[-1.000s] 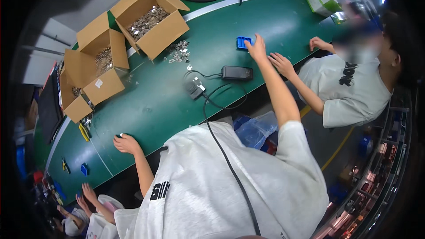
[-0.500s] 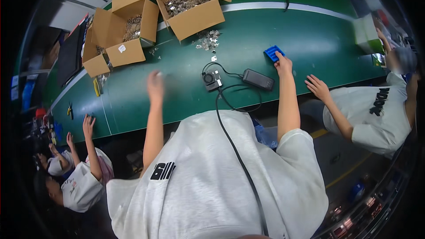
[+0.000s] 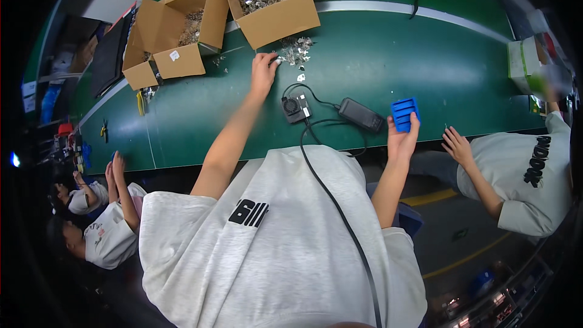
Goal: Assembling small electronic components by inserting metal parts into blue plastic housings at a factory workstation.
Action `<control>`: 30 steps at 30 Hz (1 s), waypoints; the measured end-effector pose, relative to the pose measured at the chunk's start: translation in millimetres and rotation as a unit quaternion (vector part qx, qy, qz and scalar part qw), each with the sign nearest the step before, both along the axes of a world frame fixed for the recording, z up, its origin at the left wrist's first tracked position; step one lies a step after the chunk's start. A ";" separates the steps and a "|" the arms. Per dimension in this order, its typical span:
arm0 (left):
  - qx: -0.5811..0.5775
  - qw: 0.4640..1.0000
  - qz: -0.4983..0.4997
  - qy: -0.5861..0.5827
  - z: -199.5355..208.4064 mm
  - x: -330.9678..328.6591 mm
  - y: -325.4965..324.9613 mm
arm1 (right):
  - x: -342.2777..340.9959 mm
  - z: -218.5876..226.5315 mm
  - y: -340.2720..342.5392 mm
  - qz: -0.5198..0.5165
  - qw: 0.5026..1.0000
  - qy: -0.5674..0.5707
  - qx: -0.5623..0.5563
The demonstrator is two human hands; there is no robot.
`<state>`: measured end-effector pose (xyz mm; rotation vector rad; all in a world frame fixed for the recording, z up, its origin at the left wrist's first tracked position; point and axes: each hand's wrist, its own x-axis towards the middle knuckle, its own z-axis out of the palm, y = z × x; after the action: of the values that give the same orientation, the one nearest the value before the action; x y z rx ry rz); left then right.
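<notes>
My right hand holds a small blue slotted tray above the near edge of the green bench, its ribbed face tipped up. Thumb and fingers grip the tray's lower part. Farther off, my left hand is at the left side of a loose pile of small silvery metal pieces. Its fingers are bent and close together, with a pale spot at the tips; what they pinch is too small to make out. A single metal piece lies just this side of the pile.
Cardboard boxes of metal pieces stand at the far left. A small black device is cabled to a black power bank between my arms. Yellow-handled pliers lie left. Co-workers sit on both sides; one hand is near my right hand.
My left hand has swung forward and right to the metal pile. My right hand has drawn the blue tray nearer and rightward, turning its slots into view.
</notes>
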<state>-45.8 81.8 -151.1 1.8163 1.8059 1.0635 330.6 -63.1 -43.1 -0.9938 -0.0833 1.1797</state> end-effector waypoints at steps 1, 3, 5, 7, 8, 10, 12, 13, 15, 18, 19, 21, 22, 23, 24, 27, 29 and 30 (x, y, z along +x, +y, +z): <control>-0.011 1.000 0.004 -0.013 3.0 1.1 1.4 | -8.5 1.5 -3.7 -0.004 1.000 0.013 -0.012; 0.020 0.999 -0.015 0.040 3.8 -2.7 6.7 | -25.6 5.3 -5.5 0.025 0.999 0.024 -0.024; 0.049 0.994 -0.036 0.095 5.7 -1.5 4.2 | -34.7 4.6 -3.5 0.088 0.996 0.025 -0.010; -0.045 0.999 0.010 -0.003 18.0 6.5 4.8 | -41.9 0.5 -2.1 0.110 0.993 0.031 -0.012; -0.044 0.999 0.010 -0.001 15.7 3.8 4.9 | -47.0 1.8 0.1 0.122 0.992 0.035 -0.003; -0.049 0.991 0.039 -0.120 11.1 -2.2 3.2 | -55.5 7.6 4.0 0.138 0.990 0.037 -0.004; -0.066 0.990 0.041 -0.122 14.3 -4.7 2.0 | -60.5 4.3 5.4 0.156 0.987 0.042 0.009; -0.082 0.988 0.043 -0.124 15.7 -4.8 2.5 | -62.5 4.4 5.3 0.154 0.987 0.042 0.008; -0.067 0.993 0.031 -0.092 19.7 -1.9 5.1 | -67.5 6.1 5.1 0.169 0.984 0.051 0.002; -0.057 0.997 0.009 -0.045 23.0 4.2 9.0 | -69.8 8.6 4.6 0.181 0.983 0.039 -0.005; -0.063 0.998 -0.002 -0.031 23.7 5.9 9.3 | -70.5 7.8 3.7 0.181 0.983 0.039 -0.005; -0.061 0.998 -0.008 -0.021 24.9 11.0 8.4 | -70.7 5.4 2.2 0.199 0.979 0.050 -0.005; -0.060 0.998 -0.012 -0.010 25.7 12.8 8.2 | -71.0 4.8 1.8 0.198 0.979 0.050 -0.005; -0.060 0.998 -0.012 -0.010 21.7 10.5 7.4 | -72.1 4.4 0.6 0.202 0.978 0.053 -0.011; -0.040 0.999 -0.006 -0.021 17.3 7.3 5.6 | -73.0 3.9 -0.8 0.206 0.977 0.056 -0.017; -0.028 0.998 0.009 -0.053 13.8 5.9 -1.3 | -73.9 0.0 -6.0 0.208 0.976 0.065 -0.022; -0.036 0.996 0.021 -0.073 14.7 8.3 -4.5 | -75.7 -3.3 -8.0 0.210 0.975 0.070 -0.028; -0.022 0.998 0.005 -0.056 15.1 10.4 -5.2 | -76.8 -3.8 -9.2 0.212 0.974 0.075 -0.033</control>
<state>-35.4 76.6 -136.0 1.6903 1.7606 1.0976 253.8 -72.2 -46.9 -0.9689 -0.1413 1.6539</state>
